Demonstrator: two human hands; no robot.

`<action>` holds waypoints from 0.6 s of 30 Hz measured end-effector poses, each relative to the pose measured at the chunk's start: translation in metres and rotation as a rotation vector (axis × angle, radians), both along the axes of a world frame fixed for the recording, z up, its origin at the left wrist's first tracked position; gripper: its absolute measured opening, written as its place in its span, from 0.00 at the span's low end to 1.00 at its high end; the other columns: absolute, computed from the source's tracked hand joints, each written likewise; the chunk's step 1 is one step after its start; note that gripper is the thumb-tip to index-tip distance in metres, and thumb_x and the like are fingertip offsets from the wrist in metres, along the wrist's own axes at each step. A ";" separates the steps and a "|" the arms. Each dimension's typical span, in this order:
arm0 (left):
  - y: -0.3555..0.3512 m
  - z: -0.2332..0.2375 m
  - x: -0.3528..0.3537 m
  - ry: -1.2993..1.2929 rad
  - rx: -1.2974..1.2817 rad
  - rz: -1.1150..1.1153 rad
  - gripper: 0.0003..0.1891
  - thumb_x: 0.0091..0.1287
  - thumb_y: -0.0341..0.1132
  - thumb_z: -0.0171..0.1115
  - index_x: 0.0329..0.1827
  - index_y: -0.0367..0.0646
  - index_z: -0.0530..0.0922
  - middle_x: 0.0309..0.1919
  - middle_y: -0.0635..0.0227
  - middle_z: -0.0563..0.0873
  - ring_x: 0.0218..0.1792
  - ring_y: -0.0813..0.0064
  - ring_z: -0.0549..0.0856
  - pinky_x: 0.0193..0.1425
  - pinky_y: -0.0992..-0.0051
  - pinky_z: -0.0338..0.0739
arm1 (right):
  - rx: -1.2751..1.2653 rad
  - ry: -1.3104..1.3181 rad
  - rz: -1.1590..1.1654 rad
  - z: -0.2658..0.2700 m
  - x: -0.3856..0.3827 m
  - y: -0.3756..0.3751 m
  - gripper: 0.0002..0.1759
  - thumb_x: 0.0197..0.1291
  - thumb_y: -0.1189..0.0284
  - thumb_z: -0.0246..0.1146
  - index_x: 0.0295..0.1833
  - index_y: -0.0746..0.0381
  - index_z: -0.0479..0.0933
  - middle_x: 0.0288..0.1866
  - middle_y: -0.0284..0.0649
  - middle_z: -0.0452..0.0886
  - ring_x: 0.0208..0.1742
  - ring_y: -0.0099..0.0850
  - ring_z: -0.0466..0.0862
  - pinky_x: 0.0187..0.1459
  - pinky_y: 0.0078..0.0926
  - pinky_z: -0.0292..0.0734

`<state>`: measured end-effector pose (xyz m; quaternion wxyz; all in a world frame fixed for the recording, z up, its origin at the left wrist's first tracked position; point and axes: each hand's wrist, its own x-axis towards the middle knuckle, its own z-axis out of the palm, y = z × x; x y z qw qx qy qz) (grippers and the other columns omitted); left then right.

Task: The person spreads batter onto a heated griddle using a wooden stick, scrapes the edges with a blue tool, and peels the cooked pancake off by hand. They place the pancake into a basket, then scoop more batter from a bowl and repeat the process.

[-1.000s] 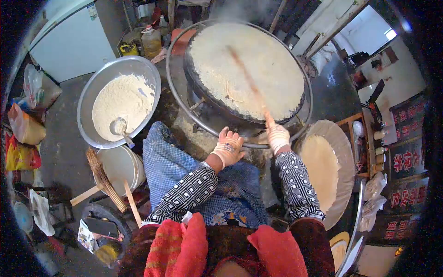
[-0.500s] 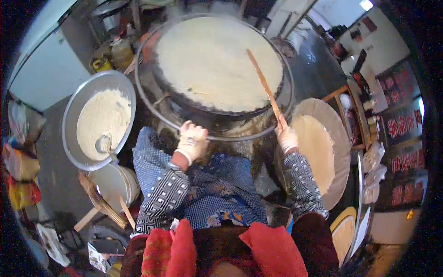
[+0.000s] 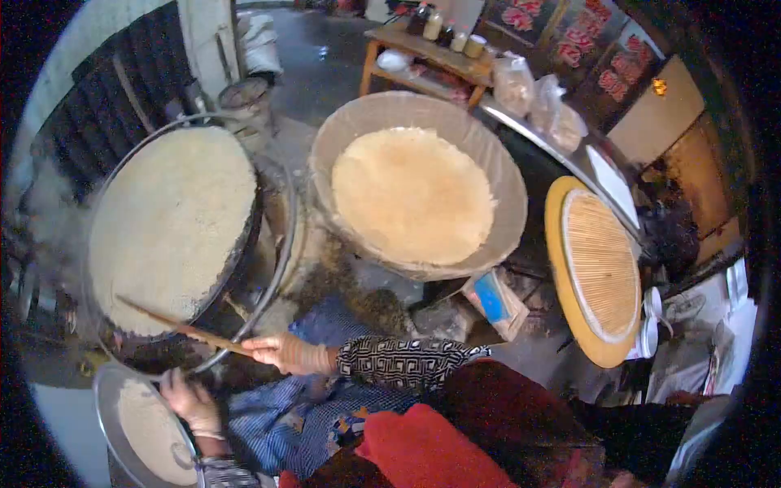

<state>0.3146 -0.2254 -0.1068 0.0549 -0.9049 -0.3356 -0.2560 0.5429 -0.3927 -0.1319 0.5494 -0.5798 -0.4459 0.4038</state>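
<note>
head view: a wooden stick (image 3: 183, 327) is held in the closed fingers of the right hand (image 3: 281, 354), just below the near rim of the griddle (image 3: 242, 244). its far end lies over the pancake (image 3: 171, 211) on the griddle. the left hand (image 3: 191, 398) is seen below the griddle, at the rim of a bowl (image 3: 104, 407) of batter. whether its fingers are gripping cannot be told. a basket (image 3: 350, 122) of pancakes is set right of the griddle.
</note>
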 end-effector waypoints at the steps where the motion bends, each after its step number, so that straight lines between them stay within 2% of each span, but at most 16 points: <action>1: -0.018 0.001 0.011 -0.022 -0.108 -0.116 0.24 0.56 0.31 0.62 0.58 0.39 0.73 0.56 0.47 0.75 0.58 0.48 0.73 0.62 0.53 0.68 | 0.111 -0.024 -0.028 -0.020 -0.009 0.009 0.21 0.68 0.67 0.57 0.62 0.64 0.74 0.53 0.43 0.83 0.54 0.33 0.82 0.56 0.30 0.76; 3: -0.049 0.004 0.046 -0.032 -0.249 -0.221 0.25 0.55 0.29 0.62 0.58 0.38 0.73 0.56 0.48 0.76 0.58 0.48 0.73 0.63 0.53 0.67 | 0.337 -0.372 -0.121 -0.007 0.014 0.020 0.18 0.66 0.71 0.57 0.59 0.67 0.75 0.54 0.47 0.82 0.55 0.40 0.82 0.57 0.31 0.76; 4: -0.061 0.012 0.065 -0.044 -0.276 -0.267 0.25 0.55 0.31 0.62 0.58 0.39 0.73 0.55 0.49 0.76 0.58 0.48 0.74 0.64 0.54 0.66 | 0.505 -0.759 -0.176 -0.013 0.030 0.033 0.18 0.65 0.72 0.57 0.57 0.70 0.75 0.54 0.50 0.81 0.56 0.40 0.81 0.57 0.32 0.77; 5: -0.062 0.020 0.084 -0.045 -0.279 -0.301 0.26 0.56 0.32 0.62 0.60 0.40 0.72 0.55 0.50 0.76 0.58 0.49 0.74 0.64 0.55 0.66 | 0.406 -0.913 -0.159 0.008 0.049 0.036 0.17 0.64 0.74 0.57 0.56 0.72 0.75 0.54 0.50 0.81 0.53 0.41 0.83 0.52 0.36 0.81; 6: -0.060 0.015 0.101 -0.055 -0.292 -0.305 0.26 0.57 0.33 0.62 0.60 0.40 0.71 0.54 0.51 0.77 0.57 0.50 0.74 0.64 0.55 0.66 | 0.519 -0.826 -0.227 0.017 0.066 0.045 0.17 0.65 0.72 0.56 0.57 0.66 0.76 0.49 0.50 0.83 0.43 0.43 0.86 0.42 0.39 0.84; 7: -0.055 -0.002 0.111 -0.050 -0.342 -0.285 0.25 0.57 0.34 0.63 0.59 0.40 0.71 0.54 0.51 0.76 0.57 0.51 0.74 0.63 0.56 0.66 | 0.184 -0.929 -0.151 0.045 0.084 0.038 0.19 0.69 0.68 0.50 0.64 0.55 0.73 0.43 0.50 0.84 0.35 0.46 0.86 0.34 0.42 0.82; 9: -0.040 -0.035 0.127 0.233 -0.525 -0.080 0.21 0.55 0.48 0.65 0.49 0.46 0.79 0.44 0.57 0.84 0.53 0.54 0.79 0.62 0.56 0.66 | -0.611 -1.197 0.115 0.074 0.128 0.050 0.25 0.71 0.65 0.43 0.73 0.39 0.59 0.34 0.52 0.84 0.34 0.45 0.86 0.32 0.42 0.80; 10: -0.039 -0.023 0.126 0.331 -0.552 0.057 0.20 0.53 0.48 0.67 0.46 0.48 0.81 0.41 0.59 0.85 0.51 0.56 0.80 0.62 0.56 0.65 | -0.315 -1.125 0.026 0.051 0.159 0.048 0.25 0.71 0.64 0.42 0.72 0.35 0.60 0.32 0.52 0.84 0.34 0.46 0.86 0.32 0.46 0.79; 11: -0.035 -0.009 0.126 0.425 -0.577 0.186 0.20 0.50 0.48 0.70 0.42 0.49 0.82 0.38 0.60 0.86 0.49 0.57 0.82 0.63 0.56 0.65 | -0.431 -1.250 0.055 0.052 0.182 0.055 0.23 0.71 0.61 0.42 0.70 0.37 0.62 0.31 0.48 0.84 0.27 0.45 0.84 0.28 0.48 0.77; 12: -0.047 0.011 0.139 0.487 -0.528 0.197 0.19 0.48 0.49 0.70 0.41 0.50 0.82 0.38 0.61 0.86 0.49 0.59 0.82 0.63 0.57 0.65 | -0.496 -1.315 0.015 0.060 0.221 0.042 0.22 0.72 0.58 0.42 0.70 0.34 0.61 0.33 0.53 0.83 0.34 0.49 0.85 0.34 0.49 0.78; 13: -0.049 0.012 0.128 0.531 -0.494 0.211 0.19 0.47 0.49 0.71 0.39 0.51 0.82 0.38 0.62 0.86 0.49 0.60 0.82 0.62 0.57 0.65 | -0.339 -1.175 -0.017 0.055 0.245 0.041 0.22 0.73 0.55 0.40 0.71 0.34 0.61 0.39 0.54 0.83 0.40 0.51 0.84 0.40 0.49 0.77; 14: -0.040 0.004 0.120 0.540 -0.367 0.190 0.19 0.45 0.50 0.72 0.36 0.51 0.82 0.38 0.64 0.86 0.49 0.61 0.82 0.62 0.58 0.65 | -0.463 -1.193 -0.037 0.053 0.264 0.055 0.22 0.73 0.53 0.39 0.70 0.34 0.63 0.44 0.51 0.83 0.43 0.53 0.82 0.43 0.49 0.77; 15: -0.029 -0.001 0.126 0.701 -0.383 0.204 0.19 0.51 0.53 0.66 0.41 0.53 0.83 0.39 0.64 0.86 0.50 0.62 0.81 0.63 0.57 0.63 | -0.505 -1.244 -0.087 0.034 0.297 0.069 0.22 0.72 0.52 0.42 0.69 0.35 0.64 0.48 0.48 0.82 0.43 0.52 0.82 0.44 0.48 0.77; 16: -0.019 -0.007 0.129 0.736 -0.392 0.235 0.17 0.51 0.51 0.66 0.38 0.53 0.83 0.38 0.64 0.86 0.50 0.62 0.81 0.63 0.58 0.63 | -0.424 -1.267 -0.139 0.020 0.321 0.077 0.23 0.71 0.55 0.40 0.69 0.32 0.63 0.47 0.47 0.83 0.39 0.47 0.84 0.40 0.48 0.76; 17: -0.013 -0.013 0.129 0.770 -0.404 0.267 0.15 0.51 0.50 0.65 0.35 0.53 0.84 0.36 0.63 0.87 0.49 0.61 0.81 0.63 0.58 0.63 | -0.415 -1.263 -0.116 0.012 0.340 0.088 0.23 0.71 0.55 0.40 0.69 0.32 0.63 0.47 0.47 0.83 0.39 0.47 0.84 0.40 0.48 0.76; 18: -0.008 -0.018 0.127 0.736 -0.391 0.266 0.13 0.48 0.48 0.65 0.32 0.53 0.85 0.35 0.63 0.87 0.49 0.61 0.81 0.63 0.59 0.63 | -0.462 -1.240 -0.201 0.008 0.359 0.100 0.22 0.71 0.53 0.43 0.69 0.33 0.65 0.49 0.47 0.82 0.44 0.49 0.83 0.46 0.47 0.76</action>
